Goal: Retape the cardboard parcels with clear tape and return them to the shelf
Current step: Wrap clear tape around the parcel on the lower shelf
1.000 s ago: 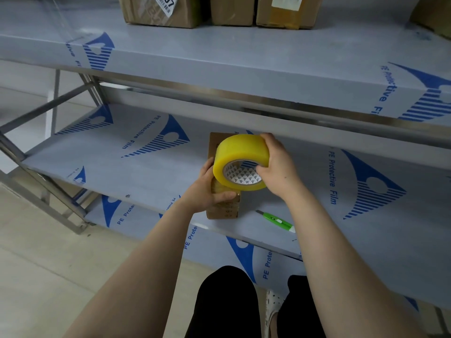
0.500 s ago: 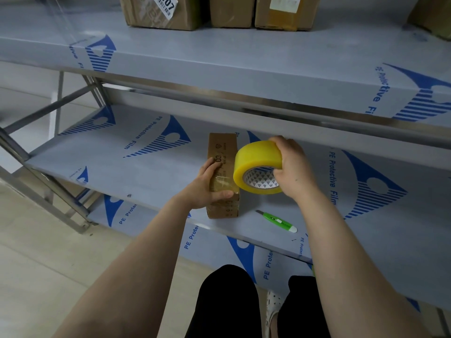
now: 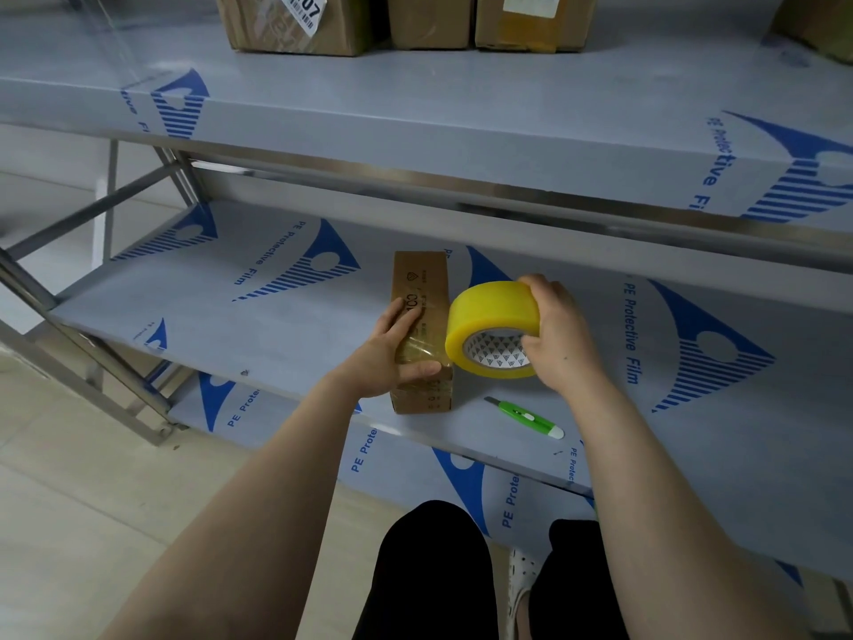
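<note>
Middle shelf (image 3: 277, 325), steel under printed blue-and-white protective film, serves as the bench. Upper shelf (image 3: 461, 108) carries three larger cardboard boxes (image 3: 295, 20) at the back.

Small cardboard parcel (image 3: 421, 279): long, narrow, lying flat near the front edge of the middle shelf. A glossy, wrinkled band of clear tape crosses its near half. Judged light, stiff along the edges but crushable on the broad faces, and slick where taped. Best held by the bare long sides, or pressed flat from above.

Tape roll (image 3: 489, 311): yellow and nearly full, just beside the parcel's right flank. Judged rigid. The core gives the surest hold.

Left hand (image 3: 387, 358): fingers straight on the parcel's top, thumb laid across the taped band, pressing down.

Right hand (image 3: 558, 344): grips the roll, fingers over the rim, thumb in the core.

Green utility knife (image 3: 524, 415): lies on the shelf near the parcel, untouched.
</note>
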